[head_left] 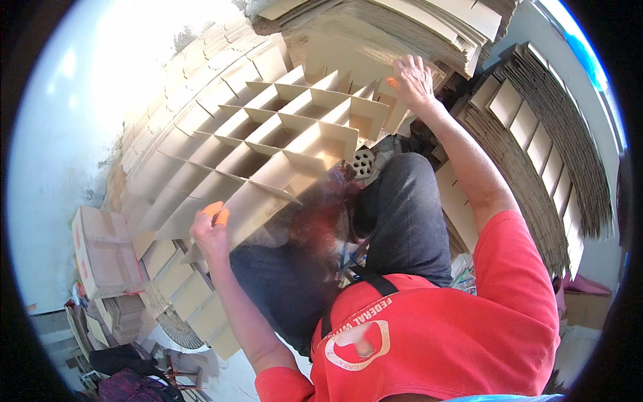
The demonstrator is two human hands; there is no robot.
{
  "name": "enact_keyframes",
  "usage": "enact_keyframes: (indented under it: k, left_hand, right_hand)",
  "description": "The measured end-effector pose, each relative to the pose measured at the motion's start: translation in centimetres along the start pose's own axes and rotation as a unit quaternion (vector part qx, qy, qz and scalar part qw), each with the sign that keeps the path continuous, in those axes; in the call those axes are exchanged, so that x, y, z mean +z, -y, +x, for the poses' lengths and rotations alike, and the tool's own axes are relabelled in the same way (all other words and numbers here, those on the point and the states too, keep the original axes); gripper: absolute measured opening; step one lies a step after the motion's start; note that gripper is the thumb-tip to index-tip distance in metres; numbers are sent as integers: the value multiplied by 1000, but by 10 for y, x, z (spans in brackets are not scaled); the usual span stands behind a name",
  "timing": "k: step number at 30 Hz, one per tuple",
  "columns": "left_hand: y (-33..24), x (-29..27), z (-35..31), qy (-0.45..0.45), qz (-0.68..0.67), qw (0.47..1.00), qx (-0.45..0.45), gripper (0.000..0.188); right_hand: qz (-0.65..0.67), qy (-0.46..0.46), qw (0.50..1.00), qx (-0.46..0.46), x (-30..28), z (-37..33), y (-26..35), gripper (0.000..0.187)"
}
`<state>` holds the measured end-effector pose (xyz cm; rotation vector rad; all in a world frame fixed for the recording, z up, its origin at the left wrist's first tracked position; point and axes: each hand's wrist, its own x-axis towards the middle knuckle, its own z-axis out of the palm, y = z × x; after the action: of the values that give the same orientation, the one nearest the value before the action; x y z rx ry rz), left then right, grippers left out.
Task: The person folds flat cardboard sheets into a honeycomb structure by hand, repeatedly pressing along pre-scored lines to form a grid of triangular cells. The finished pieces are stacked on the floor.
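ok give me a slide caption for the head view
Left hand gripping a cardboard grid, right hand near a cardboard stack

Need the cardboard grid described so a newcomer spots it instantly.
Find the red shirt at lower right, then the dark trousers above it. Up and left, between the left hand and right hand, is a tan cardboard grid. Unlike the tightly packed cardboard stack on the right, its crossed strips stand apart, forming open four-sided cells.
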<state>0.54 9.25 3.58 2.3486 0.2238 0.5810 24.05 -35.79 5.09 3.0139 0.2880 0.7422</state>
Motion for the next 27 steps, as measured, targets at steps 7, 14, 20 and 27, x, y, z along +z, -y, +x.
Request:
enact_keyframes:
  k: [7, 14, 20, 27]
  left_hand:
    - [-4, 1, -1, -3, -22, 999, -27, 23]
    - [-1, 2, 0, -6, -11, 1000, -29, 19]
    - [1, 0, -1, -18, -12, 1000, -4, 17]
    - [1, -2, -2, -8, 27, 1000, -5, 18]
  right_hand:
    - [-51, -24, 998, -26, 13, -3, 13, 25]
    - [107, -2, 994, -10, 19, -16, 15, 33]
    - [90, -6, 996, 3, 6, -4, -1, 30]
    - [119, -228, 966, -28, -130, 49, 5, 21]
